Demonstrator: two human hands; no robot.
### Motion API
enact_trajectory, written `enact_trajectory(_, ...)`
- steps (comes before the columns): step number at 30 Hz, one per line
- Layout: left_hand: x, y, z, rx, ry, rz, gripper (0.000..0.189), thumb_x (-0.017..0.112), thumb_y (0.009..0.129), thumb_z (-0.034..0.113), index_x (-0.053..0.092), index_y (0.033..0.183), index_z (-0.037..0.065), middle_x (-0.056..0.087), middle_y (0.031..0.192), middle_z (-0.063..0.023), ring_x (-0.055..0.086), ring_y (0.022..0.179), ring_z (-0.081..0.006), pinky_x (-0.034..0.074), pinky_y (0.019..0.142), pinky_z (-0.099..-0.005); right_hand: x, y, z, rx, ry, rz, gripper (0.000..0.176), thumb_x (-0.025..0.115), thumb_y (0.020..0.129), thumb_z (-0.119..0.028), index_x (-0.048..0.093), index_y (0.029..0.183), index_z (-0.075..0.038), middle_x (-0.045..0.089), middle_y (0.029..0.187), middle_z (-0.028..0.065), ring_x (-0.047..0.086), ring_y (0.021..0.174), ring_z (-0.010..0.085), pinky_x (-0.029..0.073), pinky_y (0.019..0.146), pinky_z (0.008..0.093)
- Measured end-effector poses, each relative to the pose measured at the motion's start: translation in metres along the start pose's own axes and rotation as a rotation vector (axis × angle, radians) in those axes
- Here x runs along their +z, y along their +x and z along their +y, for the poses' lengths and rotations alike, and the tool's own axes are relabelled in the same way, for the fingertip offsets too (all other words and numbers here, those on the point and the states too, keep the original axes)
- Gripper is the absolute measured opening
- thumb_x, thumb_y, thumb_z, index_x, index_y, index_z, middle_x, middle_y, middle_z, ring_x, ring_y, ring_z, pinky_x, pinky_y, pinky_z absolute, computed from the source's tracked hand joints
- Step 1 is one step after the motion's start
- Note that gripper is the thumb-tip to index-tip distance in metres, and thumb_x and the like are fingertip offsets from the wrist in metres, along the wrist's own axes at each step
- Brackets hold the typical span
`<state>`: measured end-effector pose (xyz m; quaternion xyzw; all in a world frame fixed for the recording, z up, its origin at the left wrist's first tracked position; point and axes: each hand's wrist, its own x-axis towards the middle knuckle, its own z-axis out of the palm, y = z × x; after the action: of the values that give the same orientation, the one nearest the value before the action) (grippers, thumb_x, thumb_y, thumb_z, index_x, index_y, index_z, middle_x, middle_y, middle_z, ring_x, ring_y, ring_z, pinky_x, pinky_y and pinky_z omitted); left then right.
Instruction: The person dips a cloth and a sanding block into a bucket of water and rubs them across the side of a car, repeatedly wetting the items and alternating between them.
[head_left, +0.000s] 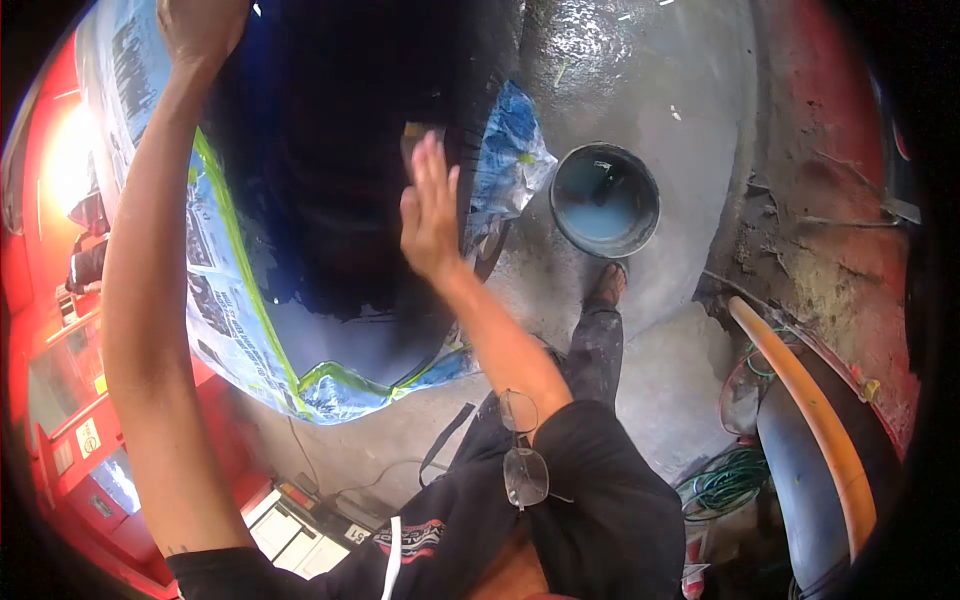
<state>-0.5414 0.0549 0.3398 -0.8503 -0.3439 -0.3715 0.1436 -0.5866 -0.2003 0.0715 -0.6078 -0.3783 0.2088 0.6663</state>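
Note:
My right hand point(432, 215) lies over a dark, wet, glossy car panel point(330, 170), its fingers stretched out. Under or just beyond its fingertips is a small dark pad point(410, 135) with a yellowish edge; how far the fingers cover it is unclear. At the upper left, my left hand point(203, 30) reaches to the panel's far left side, its fingers cut off by the frame's top edge. Printed plastic sheeting point(235, 320) with green tape point(235, 235) surrounds the panel's left and lower edges. More blue-and-white sheeting point(510, 155) bunches at its right side.
Right of the panel, a round bucket point(605, 225) of cloudy water stands on wet concrete point(680, 180), near my foot point(613, 283). Glasses point(525, 475) hang at my chest. An orange curved part point(810, 410) and green cord point(725, 485) lie lower right. Red equipment point(85, 440) stands left.

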Motion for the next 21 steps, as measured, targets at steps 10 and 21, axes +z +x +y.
enact_trajectory(10,-0.001,0.003,0.000,-0.051,0.021,-0.024,0.024,0.075,0.092,0.024,0.066,0.088,0.002,0.065,0.073,-0.0162,0.064,0.068,-0.0298,0.051,0.070,-0.0436,-0.007,0.086,0.043,0.095,0.085,0.125,0.045,0.046,0.112,-0.017,0.049,0.156,-0.007,0.038,0.167,0.0182,0.034,0.156,0.0361,0.023,0.126,0.0596)
enact_trajectory(21,-0.005,-0.003,0.009,0.072,0.039,0.044,0.024,0.075,0.092,0.023,0.066,0.088,0.002,0.063,0.078,-0.0171,0.062,0.071,-0.0296,0.051,0.072,-0.0441,-0.003,0.144,0.093,0.059,0.100,0.206,0.038,0.052,0.110,-0.017,0.059,0.145,-0.003,0.045,0.162,0.0199,0.042,0.151,0.0358,0.029,0.123,0.0613)
